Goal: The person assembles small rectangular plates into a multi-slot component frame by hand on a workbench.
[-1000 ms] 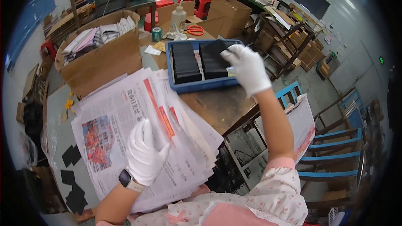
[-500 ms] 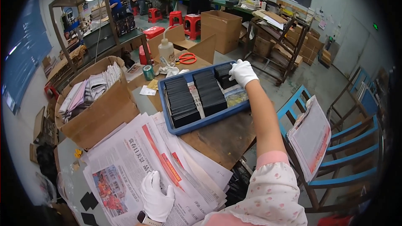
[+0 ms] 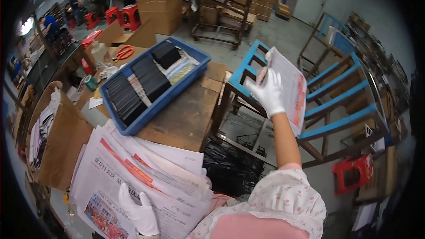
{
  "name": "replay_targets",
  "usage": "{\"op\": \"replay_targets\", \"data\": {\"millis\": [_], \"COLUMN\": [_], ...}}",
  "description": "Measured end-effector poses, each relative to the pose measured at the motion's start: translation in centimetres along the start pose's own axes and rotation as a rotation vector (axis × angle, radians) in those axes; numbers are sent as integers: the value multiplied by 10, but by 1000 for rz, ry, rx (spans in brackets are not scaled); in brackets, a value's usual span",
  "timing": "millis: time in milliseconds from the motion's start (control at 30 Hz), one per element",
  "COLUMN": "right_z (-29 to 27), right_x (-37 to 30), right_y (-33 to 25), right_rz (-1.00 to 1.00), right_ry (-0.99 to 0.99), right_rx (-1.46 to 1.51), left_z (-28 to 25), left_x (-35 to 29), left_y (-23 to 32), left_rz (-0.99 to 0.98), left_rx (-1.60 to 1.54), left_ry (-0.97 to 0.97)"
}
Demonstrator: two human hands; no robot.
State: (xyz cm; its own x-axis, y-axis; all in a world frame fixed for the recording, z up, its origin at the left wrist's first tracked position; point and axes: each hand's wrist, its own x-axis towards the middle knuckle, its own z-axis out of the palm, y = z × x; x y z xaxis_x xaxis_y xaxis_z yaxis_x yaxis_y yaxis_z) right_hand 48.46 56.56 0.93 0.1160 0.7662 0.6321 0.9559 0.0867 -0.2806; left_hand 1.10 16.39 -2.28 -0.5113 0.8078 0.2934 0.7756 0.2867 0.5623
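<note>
Expect light, limp newspapers [image 3: 291,88] on the blue rack [image 3: 338,121], best held by edges, with right hand [image 3: 268,93] and left hand [image 3: 140,212] spread-fingered.

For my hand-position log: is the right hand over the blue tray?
No, the right hand is by the paper stack on the blue-slatted rack.

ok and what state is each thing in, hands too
Printed white newspaper sheets: flat, overlapping
White-gloved left hand: on newspaper sheets, thumb apart
Printed paper pile at right: on blue-slatted frame
White-gloved right hand: at that pile's edge, grip unclear
Blue rectangular plastic tray: open, partly filled
Thin black pieces: packed in groups
Brown cardboard box at left: open, filled
</note>
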Motion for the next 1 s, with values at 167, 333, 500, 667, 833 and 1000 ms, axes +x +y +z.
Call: {"op": "replay_targets", "data": {"millis": [167, 333, 500, 667, 833, 1000], "right_z": [-25, -18, -11, -15, -46, -21], "right_x": [-109, -119, -107, -107, -92, -92], "right_y": [127, 171, 212, 169, 183, 95], "right_rz": [105, 265, 428, 521, 671, 351], "right_ry": [-359, -341, -304, -276, -277, -327], "right_rx": [-93, 322, 624, 824, 660, 45], "left_z": [-6, -30, -65, -111, -124, -137], "left_x": [-4, -19, -39, -77, -99, -120], "left_y": [6, 30, 36, 14, -15, 4], "left_rz": [-10, -35, -8, -100, -70, -229], "left_rx": [-46, -178, -400, -386, -401, -496], "left_ry": [-6, -6, 13, 80, 169, 237]}}
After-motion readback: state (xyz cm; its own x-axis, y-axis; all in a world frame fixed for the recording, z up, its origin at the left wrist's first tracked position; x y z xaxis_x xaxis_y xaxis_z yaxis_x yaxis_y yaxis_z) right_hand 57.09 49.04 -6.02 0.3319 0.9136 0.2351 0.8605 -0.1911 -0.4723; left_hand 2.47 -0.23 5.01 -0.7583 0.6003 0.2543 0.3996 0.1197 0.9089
